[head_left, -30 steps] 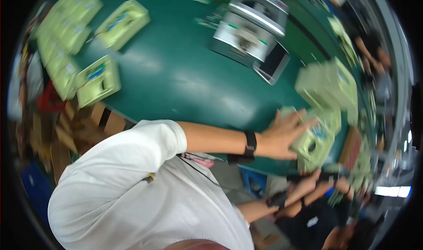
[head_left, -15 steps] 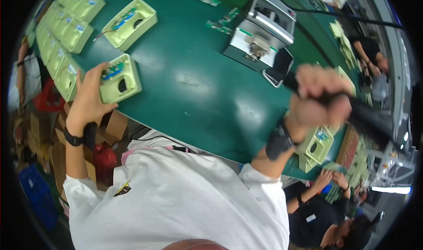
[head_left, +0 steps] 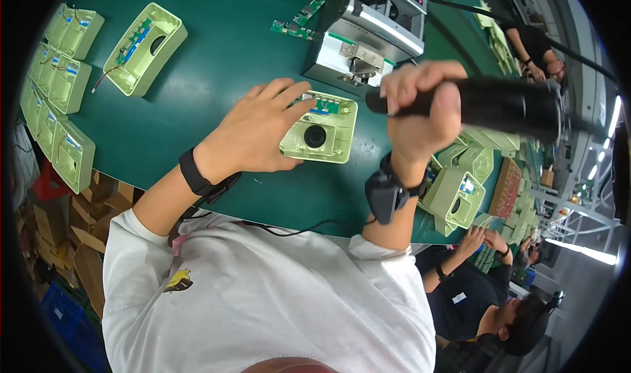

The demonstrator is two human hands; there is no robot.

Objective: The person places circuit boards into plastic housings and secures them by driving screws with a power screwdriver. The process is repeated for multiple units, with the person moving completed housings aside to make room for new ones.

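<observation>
My left hand point(head_left: 250, 130) grips the left end of a pale green plastic housing point(head_left: 342, 143) on the bench in front of me. Inside it lie a green circuit board point(head_left: 325, 106) and a round black speaker point(head_left: 315, 136); my fingers cover the housing's left side. To the right, my right hand point(head_left: 424, 113) is wrapped round a black electric screwdriver point(head_left: 509, 107), raised above the bench. The tool lies nearly level, its narrower end toward the left and its thick body blurred. Its tip cannot be made out.
Another open housing point(head_left: 146, 77) with a trailing wire lies far left, beside rows of similar housings point(head_left: 77, 151). A silver machine point(head_left: 345, 57) stands behind, near loose circuit boards point(head_left: 292, 30). More housings point(head_left: 453, 205) are stacked right. A co-worker point(head_left: 473, 294) sits beyond them.
My left hand has brought the housing rightward from beside the left rows to in front of me. The right hand with the screwdriver has shifted left and up, and the view has turned.
</observation>
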